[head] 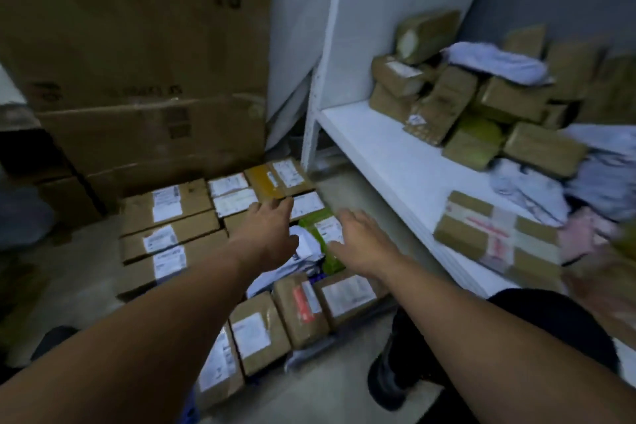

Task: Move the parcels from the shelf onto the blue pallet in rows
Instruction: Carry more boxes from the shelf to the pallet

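**Task items.** The pallet parcels (165, 217) lie flat in rows, labels up, on the blue pallet (191, 413). Only slivers of the pallet show, at 6 o'clock of the group. A green parcel (318, 234) and a white mailer (303, 251) lie at the centre of the group, with brown rows at their 12 and 6 o'clock.

**Left hand** (266, 227). It is held over the centre of the group, palm down. The grip is apart, the fingers are straight and nothing is held. The fingertips reach the labelled parcels at 11 o'clock of the green parcel. Contact cannot be confirmed.

**Right hand** (361, 238). It is held over the 3 o'clock edge of the green parcel, palm down. The grip is apart and nothing is held. Contact cannot be confirmed.

**Shelf** (389, 162). It is white and stands at 3 o'clock of the pallet. The shelf parcels (447, 103) form a loose heap at the rear of the board, mixed with pale mailer bags (495, 62). One taped parcel (495, 234), crossed with red-and-white tape, lies apart from the heap at the front edge, at 3 o'clock of the right hand.

**Surroundings.** Large cartons (137, 45) are stacked at 12 o'clock of the pallet. The person's dark-trousered knee (550, 327) and shoe (389, 375) sit at 5 o'clock of the pallet.
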